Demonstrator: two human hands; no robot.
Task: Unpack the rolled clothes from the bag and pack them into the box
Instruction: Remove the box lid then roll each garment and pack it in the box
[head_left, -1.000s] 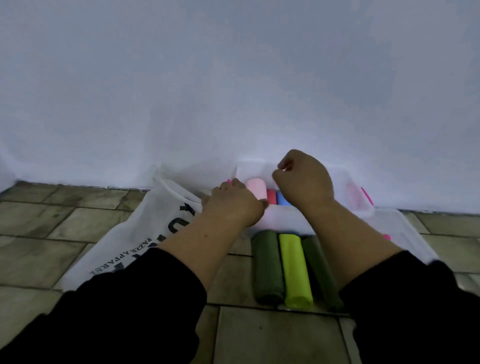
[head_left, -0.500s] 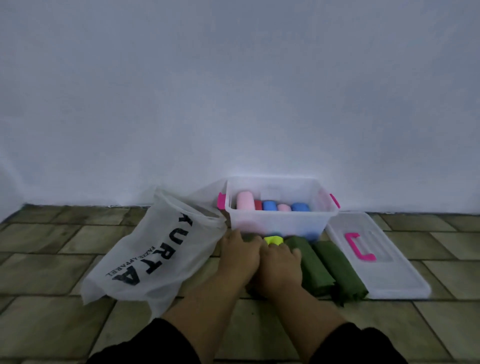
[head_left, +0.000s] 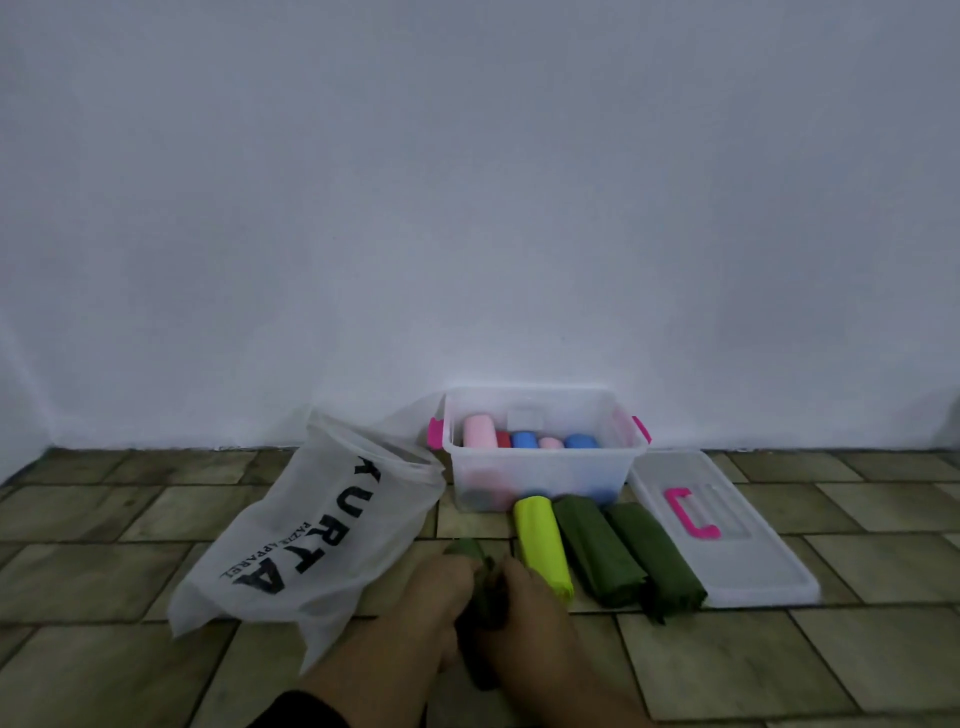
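A clear plastic box (head_left: 540, 470) with pink latches stands against the wall, holding pink, red and blue rolled clothes (head_left: 524, 440). In front of it lie a neon yellow roll (head_left: 543, 545) and two dark green rolls (head_left: 597, 551) (head_left: 657, 561) side by side. My left hand (head_left: 441, 597) and my right hand (head_left: 530, 613) both grip a third dark green roll (head_left: 485, 597) between them, low and close to me. The white "KURTA" bag (head_left: 311, 540) lies on the floor to the left.
The box's clear lid (head_left: 727, 535) with a pink handle lies flat on the tiled floor to the right of the rolls. A white wall rises right behind the box. Brown floor tiles (head_left: 104, 519) spread to both sides.
My hands came back from the box down to the rolls, took hold of the leftmost dark green roll and pulled it toward me, away from the yellow one.
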